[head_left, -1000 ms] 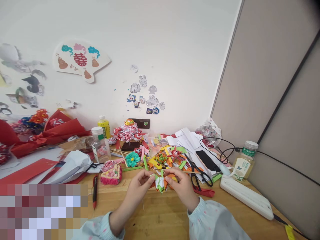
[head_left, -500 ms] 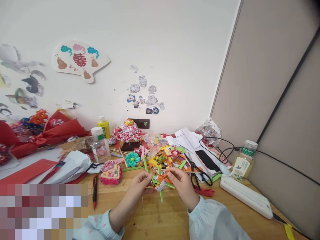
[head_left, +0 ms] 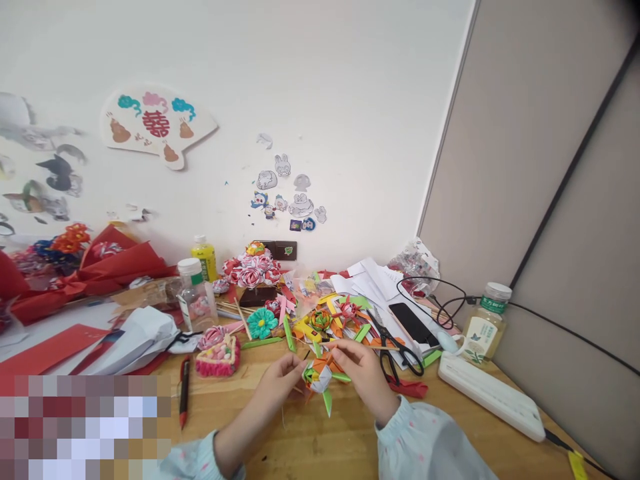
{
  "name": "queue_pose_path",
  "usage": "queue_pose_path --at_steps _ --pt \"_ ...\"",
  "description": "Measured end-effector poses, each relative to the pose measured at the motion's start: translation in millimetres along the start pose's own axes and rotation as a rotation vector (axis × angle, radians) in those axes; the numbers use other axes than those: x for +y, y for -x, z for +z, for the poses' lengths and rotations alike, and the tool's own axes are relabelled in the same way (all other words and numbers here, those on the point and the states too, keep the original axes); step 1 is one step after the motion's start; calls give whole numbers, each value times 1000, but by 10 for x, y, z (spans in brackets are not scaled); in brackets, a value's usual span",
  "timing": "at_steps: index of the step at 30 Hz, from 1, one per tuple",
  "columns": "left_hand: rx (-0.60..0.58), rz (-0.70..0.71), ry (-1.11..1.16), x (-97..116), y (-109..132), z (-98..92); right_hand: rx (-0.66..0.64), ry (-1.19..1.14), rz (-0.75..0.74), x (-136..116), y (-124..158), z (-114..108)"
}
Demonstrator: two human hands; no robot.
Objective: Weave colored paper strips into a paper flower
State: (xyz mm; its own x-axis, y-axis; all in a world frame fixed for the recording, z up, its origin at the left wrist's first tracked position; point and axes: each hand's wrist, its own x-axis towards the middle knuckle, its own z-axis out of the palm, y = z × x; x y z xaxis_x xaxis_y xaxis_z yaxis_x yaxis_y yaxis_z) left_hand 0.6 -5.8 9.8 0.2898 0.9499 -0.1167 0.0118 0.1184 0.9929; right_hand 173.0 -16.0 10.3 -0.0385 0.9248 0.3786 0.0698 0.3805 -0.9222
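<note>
Both hands meet low in the middle over the wooden desk [head_left: 310, 440]. My left hand [head_left: 283, 375] pinches the left side of a small folded paper flower [head_left: 319, 378], orange and white with green strips sticking out below and to the right. On the flower's right side, my right hand [head_left: 361, 370] grips it with curled fingers. Just behind the hands lies a heap of finished paper flowers [head_left: 323, 319] and green strips.
Black scissors [head_left: 395, 347] lie right of my hands, a dark phone [head_left: 413, 322] and white papers behind them. A white power strip [head_left: 490, 393] and a jar [head_left: 484, 323] stand right. A red pen [head_left: 184, 390], heart-shaped paper piece [head_left: 217, 357], bottles [head_left: 196, 293] and red wrapping [head_left: 100, 267] sit left.
The paper flower has been turned in my fingers; its green strips now point down and right. Both hands kept their hold and shifted slightly lower.
</note>
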Motion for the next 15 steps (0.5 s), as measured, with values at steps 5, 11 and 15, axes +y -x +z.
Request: queue_pose_path --at_steps 5,11,15 --pt "-1 0 5 -29 1 5 29 -61 83 19 -26 -13" --pt "-17 45 17 -49 -60 -21 66 -99 135 117 -39 -19" --pt "1 88 72 14 -3 -5 88 -61 121 159 -55 -15"
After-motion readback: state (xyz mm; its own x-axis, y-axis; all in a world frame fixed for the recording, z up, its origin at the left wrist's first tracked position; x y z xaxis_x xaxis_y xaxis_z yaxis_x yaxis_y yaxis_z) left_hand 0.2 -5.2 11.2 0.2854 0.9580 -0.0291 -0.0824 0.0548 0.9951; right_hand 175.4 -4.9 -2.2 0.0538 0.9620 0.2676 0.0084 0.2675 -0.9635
